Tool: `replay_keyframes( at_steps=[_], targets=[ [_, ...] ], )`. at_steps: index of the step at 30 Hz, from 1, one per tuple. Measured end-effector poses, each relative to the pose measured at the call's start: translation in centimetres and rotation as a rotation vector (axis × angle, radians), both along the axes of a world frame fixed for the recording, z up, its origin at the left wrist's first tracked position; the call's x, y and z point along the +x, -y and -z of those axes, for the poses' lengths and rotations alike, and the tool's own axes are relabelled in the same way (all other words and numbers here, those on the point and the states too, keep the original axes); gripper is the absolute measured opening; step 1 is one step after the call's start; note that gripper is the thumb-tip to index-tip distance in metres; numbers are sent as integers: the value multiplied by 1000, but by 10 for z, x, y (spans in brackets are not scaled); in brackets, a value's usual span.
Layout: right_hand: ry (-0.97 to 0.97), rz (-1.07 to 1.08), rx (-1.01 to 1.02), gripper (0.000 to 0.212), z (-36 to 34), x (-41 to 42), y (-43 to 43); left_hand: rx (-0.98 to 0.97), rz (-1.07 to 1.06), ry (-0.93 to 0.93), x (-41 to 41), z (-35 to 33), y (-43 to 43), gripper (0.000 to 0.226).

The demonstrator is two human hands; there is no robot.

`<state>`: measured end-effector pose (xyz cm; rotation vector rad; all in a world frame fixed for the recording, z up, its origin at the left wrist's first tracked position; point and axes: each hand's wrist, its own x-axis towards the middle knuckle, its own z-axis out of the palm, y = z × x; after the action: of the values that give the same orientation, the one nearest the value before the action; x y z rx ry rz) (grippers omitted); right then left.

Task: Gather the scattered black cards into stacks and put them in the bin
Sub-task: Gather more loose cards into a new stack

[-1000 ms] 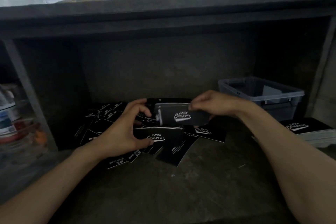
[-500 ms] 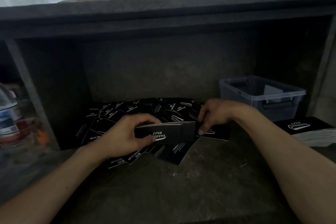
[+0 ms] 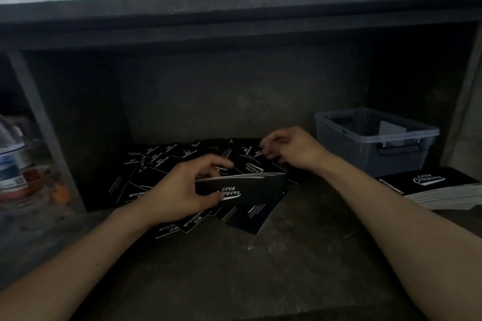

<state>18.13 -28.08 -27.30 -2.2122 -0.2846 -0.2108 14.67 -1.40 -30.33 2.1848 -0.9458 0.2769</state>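
Observation:
Several black cards (image 3: 159, 164) with white "Camping Club" print lie scattered at the back of a dark shelf. My left hand (image 3: 180, 190) grips a gathered stack of these cards (image 3: 250, 190) by its left end, thumb on the front face, holding it just above the pile. My right hand (image 3: 292, 150) hovers over the loose cards at the back right, its fingers loosely curled and the blurred tips at the cards; I see no card lifted in it. The translucent grey bin (image 3: 339, 122) stands at the right, apart from both hands.
A thick finished stack of black cards (image 3: 427, 182) lies at the right edge in front of the bin. A water bottle (image 3: 10, 164) and orange clutter fill the left compartment behind a grey divider (image 3: 39, 122). The shelf roof hangs low overhead.
My right hand has let go of the stack's right end and moved up and back to the loose cards. My left hand keeps hold of the stack, now slightly lower.

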Motion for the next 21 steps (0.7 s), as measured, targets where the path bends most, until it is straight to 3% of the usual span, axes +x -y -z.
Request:
replay_keyframes(
  at_steps=[2, 4, 8, 13, 15, 20, 21],
  targets=[
    [100, 156, -504, 34, 9, 6, 7, 57, -14, 36, -1, -1, 0, 28],
    [40, 171, -665, 37, 16, 10, 13, 87, -13, 39, -2, 0, 1, 18],
    [53, 184, -587, 25, 13, 12, 17, 117, -23, 14, -1, 1, 0, 11],
    [14, 133, -619, 57, 20, 10, 6, 128, -63, 24, 1, 2, -1, 8],
    [-22, 114, -630, 61, 20, 13, 2, 135, -76, 34, 1, 1, -3, 12],
    [80, 222, -503, 26, 15, 14, 11, 141, -86, 26, 2, 1, -4, 19],
    [95, 221, -472, 28, 15, 13, 12, 140, -87, 22, 3, 1, -4, 18]
  ],
)
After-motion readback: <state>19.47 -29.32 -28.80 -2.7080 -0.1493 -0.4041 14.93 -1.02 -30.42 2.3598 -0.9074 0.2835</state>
